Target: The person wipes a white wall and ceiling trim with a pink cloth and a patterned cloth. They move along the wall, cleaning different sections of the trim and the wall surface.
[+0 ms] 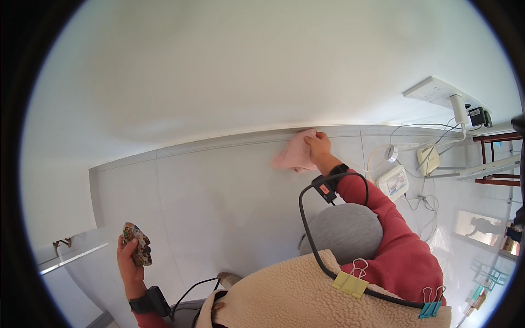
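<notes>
My right hand [320, 146] grips a pink cloth [296, 153] by its upper right edge. The cloth lies against the grey skirting board [262, 136], where the white wall meets the tiled floor, and its left edge is blurred. Off to the left, my left hand [129, 256] is closed around a small multicoloured patterned object [139, 245], held up away from the wall. It may be a folded cloth, but I cannot tell for sure.
At right, a power strip [441, 94] with plugs sits on the wall. Cables run down to two white boxes [392, 182] on the floor. Beyond them stands a brown-framed piece of furniture [496, 180]. A wall corner [93, 197] juts out at left. My grey-clad knee [344, 229] is bent below the right hand.
</notes>
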The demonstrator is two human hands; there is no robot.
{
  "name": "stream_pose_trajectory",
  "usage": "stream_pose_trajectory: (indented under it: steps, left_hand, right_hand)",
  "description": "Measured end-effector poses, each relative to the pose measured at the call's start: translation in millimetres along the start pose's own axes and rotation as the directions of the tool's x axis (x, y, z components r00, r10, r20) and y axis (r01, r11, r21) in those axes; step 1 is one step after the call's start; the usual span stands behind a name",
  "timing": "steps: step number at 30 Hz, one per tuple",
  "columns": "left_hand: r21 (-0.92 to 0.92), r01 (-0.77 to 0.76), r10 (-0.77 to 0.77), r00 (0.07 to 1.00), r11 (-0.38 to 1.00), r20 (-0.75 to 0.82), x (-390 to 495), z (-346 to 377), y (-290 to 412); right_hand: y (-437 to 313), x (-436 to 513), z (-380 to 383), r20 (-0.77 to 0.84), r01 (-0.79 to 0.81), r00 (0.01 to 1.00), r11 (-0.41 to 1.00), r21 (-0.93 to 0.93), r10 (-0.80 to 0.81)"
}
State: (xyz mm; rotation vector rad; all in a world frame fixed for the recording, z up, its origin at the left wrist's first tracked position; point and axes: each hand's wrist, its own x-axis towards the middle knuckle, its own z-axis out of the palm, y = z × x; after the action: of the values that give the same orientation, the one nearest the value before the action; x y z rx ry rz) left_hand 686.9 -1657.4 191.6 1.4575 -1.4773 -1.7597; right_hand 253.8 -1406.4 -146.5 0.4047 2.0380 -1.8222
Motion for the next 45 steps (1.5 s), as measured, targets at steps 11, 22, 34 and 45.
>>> stream_pose_trajectory:
  steps: [11, 22, 34, 45]
  left_hand:
    - [-0.015, -0.01, 0.01, 0.999, 1.0, -0.036, 1, -3, -5]
    - [-0.098, -0.047, 0.04, 0.997, 0.994, -0.066, -2, -2, -10]
    - [-0.178, 0.1, -0.098, 0.995, 0.979, 0.018, 18, -33, -24]
    - [-0.16, 0.017, -0.022, 0.999, 0.987, -0.03, 6, -15, -18]
  right_hand:
    - [-27, 44, -58, -0.179, -0.202, 0.947, 0.928, 0.314, 0.267]
    - [-66, -28, 15, 0.245, 0.213, 0.965, 0.834, -0.509, -0.097]
    - [-14, 20, 4, -0.047, 0.356, 0.909, 0.831, -0.428, -0.413]
    - [13, -86, 184, 0.587, -0.498, 0.806, 0.627, 0.599, 0.08]
